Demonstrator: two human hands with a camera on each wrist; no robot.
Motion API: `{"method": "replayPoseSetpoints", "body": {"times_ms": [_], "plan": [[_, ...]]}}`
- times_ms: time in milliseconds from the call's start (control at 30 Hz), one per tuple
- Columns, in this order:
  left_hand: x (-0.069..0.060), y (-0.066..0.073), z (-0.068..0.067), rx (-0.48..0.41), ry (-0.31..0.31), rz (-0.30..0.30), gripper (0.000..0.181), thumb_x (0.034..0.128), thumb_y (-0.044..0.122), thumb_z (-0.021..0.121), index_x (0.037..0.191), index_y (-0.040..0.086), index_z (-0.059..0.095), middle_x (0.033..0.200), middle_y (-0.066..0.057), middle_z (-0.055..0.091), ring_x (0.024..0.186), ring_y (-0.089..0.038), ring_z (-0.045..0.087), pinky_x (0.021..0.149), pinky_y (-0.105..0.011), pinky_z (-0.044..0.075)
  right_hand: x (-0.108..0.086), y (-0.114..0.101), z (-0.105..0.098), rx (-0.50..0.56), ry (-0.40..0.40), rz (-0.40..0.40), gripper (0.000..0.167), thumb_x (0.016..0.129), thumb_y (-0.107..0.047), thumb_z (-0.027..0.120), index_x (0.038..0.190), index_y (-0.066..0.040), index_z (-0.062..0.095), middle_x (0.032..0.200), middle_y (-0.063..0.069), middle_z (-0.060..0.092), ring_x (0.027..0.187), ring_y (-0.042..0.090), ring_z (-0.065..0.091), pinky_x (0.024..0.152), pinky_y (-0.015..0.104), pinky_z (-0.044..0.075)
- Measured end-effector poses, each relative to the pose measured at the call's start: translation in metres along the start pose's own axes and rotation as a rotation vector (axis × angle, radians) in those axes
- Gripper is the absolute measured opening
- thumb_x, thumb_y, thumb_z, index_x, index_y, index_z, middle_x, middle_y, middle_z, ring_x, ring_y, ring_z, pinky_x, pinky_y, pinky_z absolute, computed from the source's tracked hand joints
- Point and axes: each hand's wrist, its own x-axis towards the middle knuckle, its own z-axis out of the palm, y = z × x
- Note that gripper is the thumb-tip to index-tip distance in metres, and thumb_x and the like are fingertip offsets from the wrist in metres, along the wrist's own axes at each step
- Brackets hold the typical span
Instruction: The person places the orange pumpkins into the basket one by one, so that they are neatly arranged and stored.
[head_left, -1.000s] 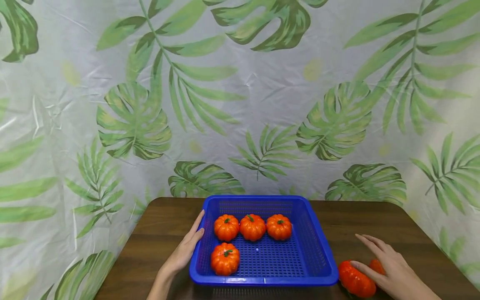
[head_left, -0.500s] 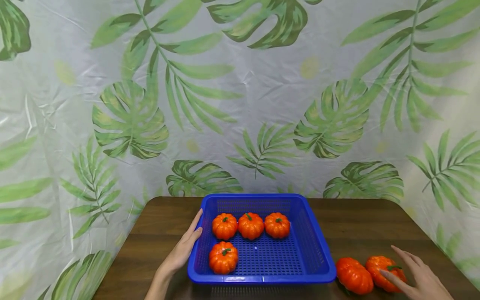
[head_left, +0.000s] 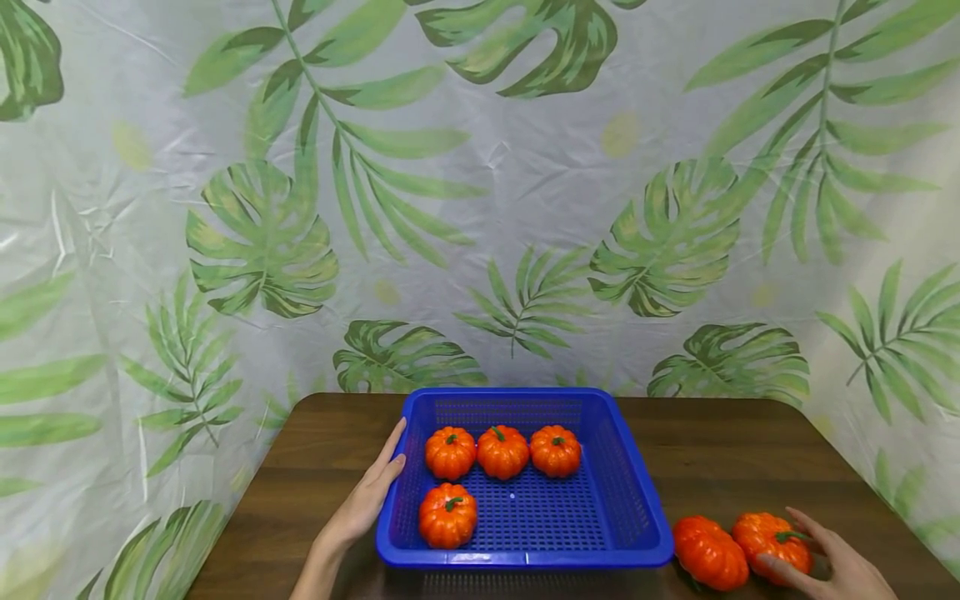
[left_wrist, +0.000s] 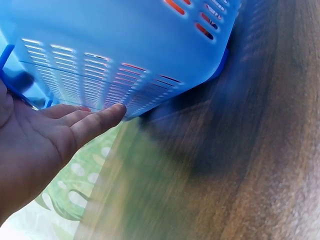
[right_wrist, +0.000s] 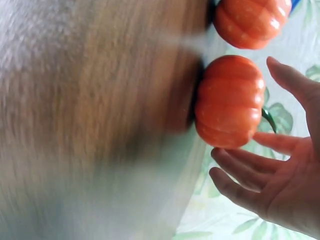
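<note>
Spreading round the outer pumpkin (head_left: 768, 542), the fingers (right_wrist: 232, 190) of the right hand (head_left: 843, 562) are held well parted and lightly bent, with the thumb set off on the opposite side and a gap shown there in the right wrist view. Whether the pumpkin is touched by a fingertip cannot be told, but no grip is closed on it! Its green stem (head_left: 789, 536) is turned towards the palm, and its weight is borne by the dark wooden bench (head_left: 330, 450). Just beside it, on the basket side, the inner pumpkin (head_left: 710, 552) is seen, placed close to the near right corner of the blue basket (head_left: 525, 560).

Over to the other flank: the left hand (head_left: 363, 504) is laid along the basket's left side, its fingers stretched straight against the slotted outer wall (left_wrist: 115, 75). And inside, four more pumpkins are held: a back row is made up of the left pumpkin (head_left: 450, 452), the middle pumpkin (head_left: 503, 452) and the right pumpkin (head_left: 556, 451), while the front pumpkin (head_left: 447, 517) is set at the near left. Beneath them, a mesh floor (head_left: 540, 517) is shown. Behind the bench, a pale backdrop (head_left: 540, 167) is seen, printed with big green leaves.
</note>
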Motion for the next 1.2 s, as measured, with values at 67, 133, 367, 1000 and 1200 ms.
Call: {"method": "replayPoseSetpoints", "body": {"times_ms": [67, 133, 367, 1000, 1200], "plan": [[0.0, 0.0, 0.0, -0.003, -0.005, 0.003, 0.061, 0.1155, 0.032, 0.026, 0.168, 0.023, -0.003, 0.175, -0.017, 0.001, 0.149, -0.051, 0.032, 0.112, -0.052, 0.046, 0.002, 0.001, 0.002, 0.0, 0.009, -0.015, 0.093, 0.096, -0.056, 0.066, 0.15, 0.014, 0.036, 0.139, 0.046, 0.05, 0.111, 0.051, 0.065, 0.08, 0.058, 0.054], [0.0, 0.0, -0.001, -0.006, -0.013, 0.006, 0.061, 0.1156, 0.032, 0.026, 0.168, 0.022, -0.004, 0.175, -0.017, 0.001, 0.149, -0.051, 0.032, 0.111, -0.051, 0.046, 0.004, 0.002, 0.004, -0.008, 0.035, -0.047, 0.089, 0.096, -0.053, 0.069, 0.148, 0.013, 0.04, 0.135, 0.045, 0.054, 0.109, 0.049, 0.066, 0.077, 0.053, 0.054], [-0.001, -0.001, -0.001, -0.006, -0.013, 0.021, 0.061, 0.1157, 0.032, 0.025, 0.168, 0.02, -0.004, 0.174, -0.019, 0.002, 0.146, -0.052, 0.035, 0.108, -0.044, 0.049, 0.007, 0.004, 0.008, 0.004, 0.063, -0.051, 0.09, 0.095, -0.052, 0.071, 0.148, 0.013, 0.038, 0.131, 0.044, 0.056, 0.109, 0.05, 0.065, 0.075, 0.05, 0.054], [-0.001, 0.003, 0.0, 0.01, -0.016, 0.018, 0.061, 0.1157, 0.033, 0.025, 0.168, 0.021, -0.004, 0.174, -0.021, 0.002, 0.147, -0.052, 0.035, 0.112, -0.05, 0.046, 0.008, -0.026, -0.018, 0.102, 0.192, -0.066, 0.092, 0.089, -0.047, 0.08, 0.148, 0.013, 0.042, 0.137, 0.052, 0.042, 0.103, 0.053, 0.069, 0.08, 0.059, 0.057], [0.0, -0.001, -0.001, 0.0, -0.007, 0.012, 0.061, 0.1156, 0.033, 0.026, 0.168, 0.023, -0.004, 0.174, -0.019, 0.004, 0.146, -0.051, 0.037, 0.109, -0.046, 0.049, 0.011, -0.047, -0.026, 0.105, 0.273, -0.098, 0.089, 0.09, -0.047, 0.078, 0.149, 0.009, 0.044, 0.133, 0.044, 0.048, 0.1, 0.046, 0.071, 0.071, 0.044, 0.058]]}}
